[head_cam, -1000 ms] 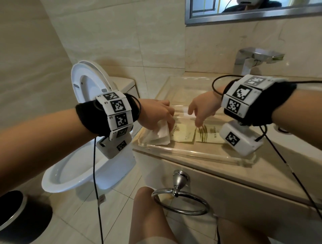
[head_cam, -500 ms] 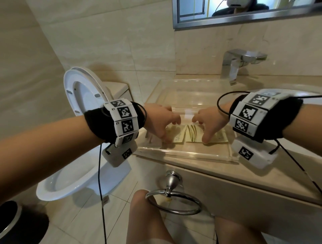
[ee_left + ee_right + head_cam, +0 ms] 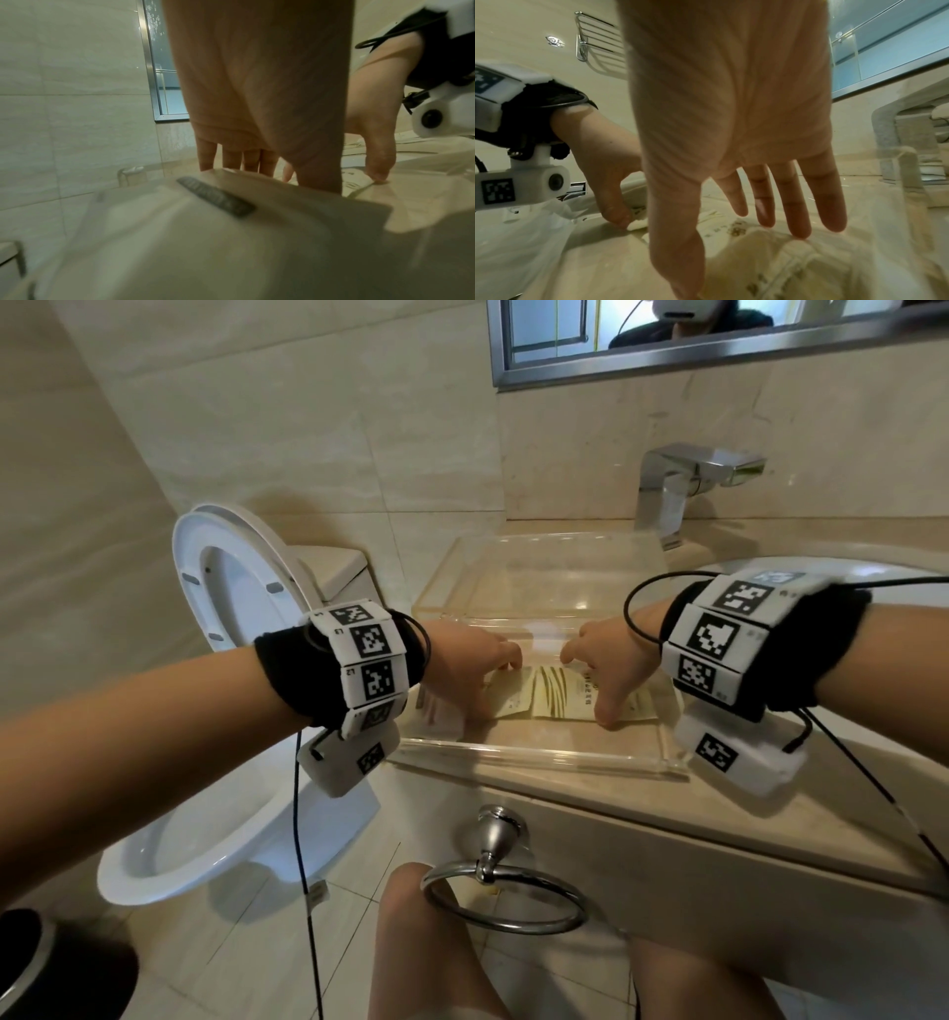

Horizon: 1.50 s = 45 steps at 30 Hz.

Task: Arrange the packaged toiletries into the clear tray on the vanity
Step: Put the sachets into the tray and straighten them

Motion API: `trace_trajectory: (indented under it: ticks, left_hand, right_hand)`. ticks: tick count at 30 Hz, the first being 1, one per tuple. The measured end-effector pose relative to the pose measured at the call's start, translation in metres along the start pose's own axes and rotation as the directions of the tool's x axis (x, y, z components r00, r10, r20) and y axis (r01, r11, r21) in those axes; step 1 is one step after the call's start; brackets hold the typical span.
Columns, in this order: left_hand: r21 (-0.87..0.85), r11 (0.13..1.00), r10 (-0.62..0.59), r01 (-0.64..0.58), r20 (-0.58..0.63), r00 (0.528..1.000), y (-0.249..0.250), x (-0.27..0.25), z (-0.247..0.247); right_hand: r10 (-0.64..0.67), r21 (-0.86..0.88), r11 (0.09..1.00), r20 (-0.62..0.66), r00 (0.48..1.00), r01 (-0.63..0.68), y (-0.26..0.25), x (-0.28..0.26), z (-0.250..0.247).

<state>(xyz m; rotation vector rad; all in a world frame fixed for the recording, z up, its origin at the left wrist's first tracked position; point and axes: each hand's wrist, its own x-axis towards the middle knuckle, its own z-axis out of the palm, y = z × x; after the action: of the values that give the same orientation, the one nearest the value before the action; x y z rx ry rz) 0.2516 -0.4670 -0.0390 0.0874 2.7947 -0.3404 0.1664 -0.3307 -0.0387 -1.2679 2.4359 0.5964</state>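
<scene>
Both hands down in the clear tray (image 3: 539, 755) at the front of the bench (image 3: 719, 819). Left hand (image 3: 464, 667) spread flat, fingers (image 3: 232, 160) straight, pressing a cream packet (image 3: 508, 698) against the tray floor; a white pouch (image 3: 436, 711) just beside it at the tray's left end. Right hand (image 3: 613, 667) likewise open, fingers (image 3: 793, 205) extended and touching a striped packet (image 3: 557, 695), thumb down at its near edge. Nothing gripped by either hand. All three packets inside the tray, the two flat ones side by side and touching or slightly overlapping.

Likely risks: flat packets sliding on the slick acrylic under a sideways push, riding over one another; the light tray shifting toward the bench edge under forward pressure.

Head view gives the layout of packets within the tray. Wrist views add the straightened fingers and contact at the tips, hidden from above by the backs of the hands; left wrist view mostly blocked by the blurred pouch up close.
</scene>
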Motion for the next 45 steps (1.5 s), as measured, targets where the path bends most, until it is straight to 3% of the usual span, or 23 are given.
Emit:
trace_trajectory:
  ticks: [15,22,25,30,34,40,45]
  left_hand:
    - [-0.055,0.998,0.031,-0.028,0.037,0.999,-0.002,-0.003,0.001]
    - [-0.16,0.987,-0.041,0.023,-0.111,0.993,-0.022,-0.019,-0.028]
    - [-0.173,0.984,-0.069,0.046,-0.132,0.989,-0.032,-0.023,-0.031]
    - [-0.092,0.996,-0.007,0.006,-0.005,1.0,-0.016,-0.014,-0.013]
    - [0.039,0.999,-0.039,0.037,0.062,0.997,0.0,-0.003,-0.007]
    - [-0.072,0.996,-0.039,0.044,0.073,0.997,0.003,0.001,-0.005]
    - [-0.162,0.986,-0.024,0.037,0.08,0.997,0.001,0.002,-0.005]
  right_hand:
    - [-0.017,0.067,0.998,0.025,1.0,0.015,-0.004,0.002,-0.003]
    - [-0.017,0.144,0.989,-0.106,0.994,0.032,0.0,-0.005,-0.026]
    - [-0.021,0.156,0.987,-0.103,0.994,0.037,0.003,-0.006,-0.034]
    - [-0.023,0.108,0.994,-0.032,0.999,0.026,0.009,-0.007,-0.023]
    - [-0.003,0.122,0.993,-0.022,1.0,0.006,0.018,-0.012,-0.01]
    - [-0.004,0.264,0.964,-0.042,0.999,0.015,0.025,-0.018,0.007]
    - [-0.031,0.277,0.96,-0.079,0.996,0.052,0.017,-0.015,0.017]
